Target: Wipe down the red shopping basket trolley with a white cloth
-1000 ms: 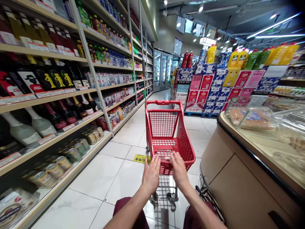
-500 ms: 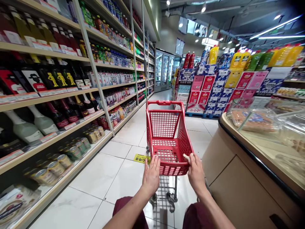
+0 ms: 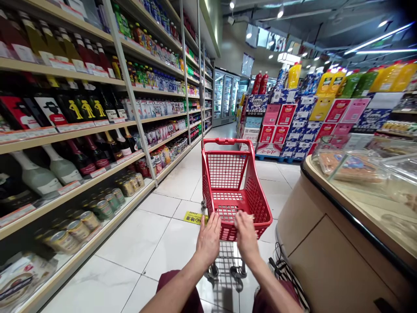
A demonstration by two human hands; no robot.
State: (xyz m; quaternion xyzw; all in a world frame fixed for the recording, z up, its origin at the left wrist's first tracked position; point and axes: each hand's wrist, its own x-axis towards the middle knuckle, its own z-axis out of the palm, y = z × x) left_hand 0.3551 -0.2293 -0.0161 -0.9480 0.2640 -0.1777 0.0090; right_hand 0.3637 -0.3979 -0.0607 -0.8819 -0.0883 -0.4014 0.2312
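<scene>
A small red plastic shopping cart (image 3: 228,174) stands in the aisle just ahead of me, and its basket looks empty. My left hand (image 3: 208,239) lies over the cart's near rim at its left side, fingers curled onto the edge. Close beside it, my right hand (image 3: 246,234) holds the same rim near the middle. A small pale scrap shows by its fingertips; I cannot make out what it is. My dark red trousers show at the bottom.
Shelves of wine bottles (image 3: 81,108), cans (image 3: 100,208) and drinks line the left side. A curved beige counter (image 3: 325,243) with packed food on top bulges in on the right. A stacked box display (image 3: 293,121) stands ahead right. White tiled floor (image 3: 156,234) runs forward to glass-door fridges (image 3: 224,95).
My right hand slid from the rim's right corner back toward the middle, next to my left hand. The cart's near end swung slightly to the right.
</scene>
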